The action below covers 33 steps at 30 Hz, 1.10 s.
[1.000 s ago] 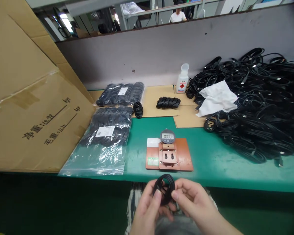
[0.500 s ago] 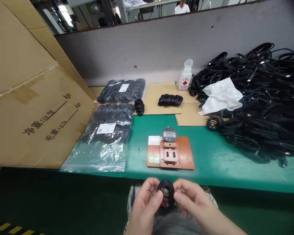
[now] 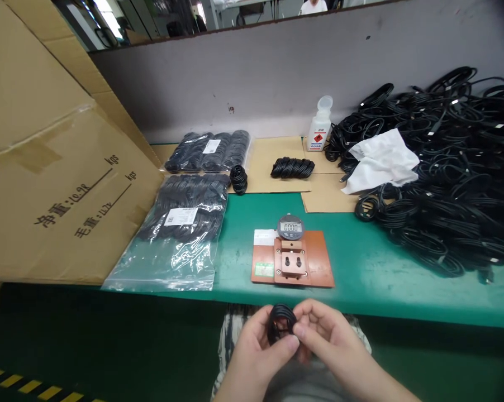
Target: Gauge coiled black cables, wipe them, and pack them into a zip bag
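Over my lap, just off the table's front edge, a coiled black cable (image 3: 280, 314) is held between both hands. My left hand (image 3: 264, 346) grips the coil from the left, its thumb laid across the lower part. My right hand (image 3: 322, 334) pinches the coil's right side between thumb and fingers. Part of the coil is hidden behind the fingers. On the table beyond the hands stands a digital dial gauge (image 3: 291, 227), reading 0.000, on a reddish-brown fixture plate (image 3: 321, 262).
Bagged black coils (image 3: 180, 216) lie left, beside a large cardboard box (image 3: 67, 184). Loose coils (image 3: 293, 168) rest on cardboard at the back, near a white bottle (image 3: 319, 131). A heap of black cables (image 3: 445, 184) with a white cloth (image 3: 381, 162) fills the right.
My left thumb has moved right and down across the coil, closer to my right thumb. The coil has turned slightly in my hands. The view has shifted a little.
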{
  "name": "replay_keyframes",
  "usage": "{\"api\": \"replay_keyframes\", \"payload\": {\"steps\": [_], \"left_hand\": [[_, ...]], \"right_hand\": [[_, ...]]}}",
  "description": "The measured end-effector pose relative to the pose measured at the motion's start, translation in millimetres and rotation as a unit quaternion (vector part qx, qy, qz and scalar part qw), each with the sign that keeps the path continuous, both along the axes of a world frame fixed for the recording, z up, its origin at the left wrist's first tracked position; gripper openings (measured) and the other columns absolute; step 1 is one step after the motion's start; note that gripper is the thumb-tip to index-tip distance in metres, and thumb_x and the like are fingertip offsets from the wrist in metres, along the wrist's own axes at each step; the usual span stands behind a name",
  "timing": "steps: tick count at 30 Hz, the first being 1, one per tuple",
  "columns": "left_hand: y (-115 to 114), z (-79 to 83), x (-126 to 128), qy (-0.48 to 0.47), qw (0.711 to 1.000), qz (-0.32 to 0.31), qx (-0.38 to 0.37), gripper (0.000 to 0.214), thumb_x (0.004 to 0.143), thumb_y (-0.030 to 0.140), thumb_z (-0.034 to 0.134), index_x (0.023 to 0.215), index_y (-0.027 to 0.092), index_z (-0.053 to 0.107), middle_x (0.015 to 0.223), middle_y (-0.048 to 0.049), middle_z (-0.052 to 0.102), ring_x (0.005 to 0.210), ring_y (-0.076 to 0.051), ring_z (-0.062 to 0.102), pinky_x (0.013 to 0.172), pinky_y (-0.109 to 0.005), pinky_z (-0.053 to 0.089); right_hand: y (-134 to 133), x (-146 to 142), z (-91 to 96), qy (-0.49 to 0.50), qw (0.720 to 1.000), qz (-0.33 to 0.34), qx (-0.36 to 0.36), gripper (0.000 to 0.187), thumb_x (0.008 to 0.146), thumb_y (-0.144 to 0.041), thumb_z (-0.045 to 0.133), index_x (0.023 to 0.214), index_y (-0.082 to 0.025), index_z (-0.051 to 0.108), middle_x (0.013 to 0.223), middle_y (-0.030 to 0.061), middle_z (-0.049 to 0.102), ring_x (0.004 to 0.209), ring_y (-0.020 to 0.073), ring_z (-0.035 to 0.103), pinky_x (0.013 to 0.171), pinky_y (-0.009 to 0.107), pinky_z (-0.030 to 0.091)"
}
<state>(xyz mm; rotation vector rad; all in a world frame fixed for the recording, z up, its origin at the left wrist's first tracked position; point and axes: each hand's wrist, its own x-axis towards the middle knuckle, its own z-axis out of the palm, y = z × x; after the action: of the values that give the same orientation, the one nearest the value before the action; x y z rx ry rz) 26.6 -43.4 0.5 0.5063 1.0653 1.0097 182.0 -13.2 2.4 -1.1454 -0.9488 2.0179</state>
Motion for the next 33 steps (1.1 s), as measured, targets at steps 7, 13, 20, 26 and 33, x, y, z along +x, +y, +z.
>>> {"api": "replay_keyframes", "payload": {"steps": [7, 13, 20, 26, 33], "left_hand": [[2, 0.3, 3, -0.073, 0.997, -0.015, 0.001, 0.027, 0.073, 0.026, 0.087, 0.09, 0.013, 0.07, 0.075, -0.0004, 0.064, 0.069, -0.013, 0.059, 0.067, -0.025, 0.05], [0, 9.9, 2, -0.157, 0.988, -0.015, 0.01, 0.033, 0.07, 0.026, 0.09, 0.097, 0.016, 0.075, 0.082, -0.0034, 0.07, 0.074, -0.016, 0.067, 0.074, -0.027, 0.051], [-4, 12.7, 0, -0.179, 0.983, -0.042, 0.026, 0.053, 0.066, 0.023, 0.094, 0.116, 0.024, 0.077, 0.097, -0.0072, 0.079, 0.095, -0.024, 0.075, 0.088, -0.033, 0.055], [-3, 14.3, 2, -0.093, 0.995, -0.006, 0.027, 0.05, 0.066, 0.021, 0.094, 0.113, 0.03, 0.078, 0.11, -0.0066, 0.076, 0.094, -0.022, 0.075, 0.086, -0.032, 0.058], [-7, -2.7, 4, 0.083, 0.983, -0.005, 0.161, 0.044, 0.07, 0.026, 0.089, 0.112, 0.022, 0.076, 0.122, -0.0116, 0.062, 0.103, -0.03, 0.07, 0.086, -0.039, 0.062]], "right_hand": [[-2, -5, -1.8, -0.003, 1.0, 0.003, 0.003, 0.053, 0.079, -0.066, 0.075, 0.085, -0.017, 0.056, 0.066, -0.0046, 0.056, 0.057, 0.0081, 0.056, 0.057, 0.021, 0.045], [-3, -4, -5.3, 0.016, 0.999, -0.029, 0.008, 0.05, 0.082, -0.064, 0.074, 0.088, -0.017, 0.058, 0.065, -0.0046, 0.058, 0.05, 0.0073, 0.055, 0.051, 0.019, 0.045], [-5, -1, -9.1, 0.031, 0.99, -0.135, 0.03, 0.037, 0.086, -0.052, 0.075, 0.093, -0.02, 0.059, 0.057, -0.0072, 0.056, 0.04, 0.0063, 0.051, 0.042, 0.017, 0.04], [-8, -1, -2.7, 0.01, 0.991, -0.123, 0.059, 0.039, 0.089, -0.056, 0.07, 0.096, -0.017, 0.069, 0.065, -0.0024, 0.06, 0.049, 0.0085, 0.055, 0.05, 0.021, 0.047], [2, -7, 4.1, -0.009, 0.994, -0.103, 0.018, 0.05, 0.073, -0.062, 0.081, 0.082, -0.017, 0.063, 0.059, -0.0035, 0.058, 0.049, 0.0079, 0.049, 0.047, 0.019, 0.042]]}}
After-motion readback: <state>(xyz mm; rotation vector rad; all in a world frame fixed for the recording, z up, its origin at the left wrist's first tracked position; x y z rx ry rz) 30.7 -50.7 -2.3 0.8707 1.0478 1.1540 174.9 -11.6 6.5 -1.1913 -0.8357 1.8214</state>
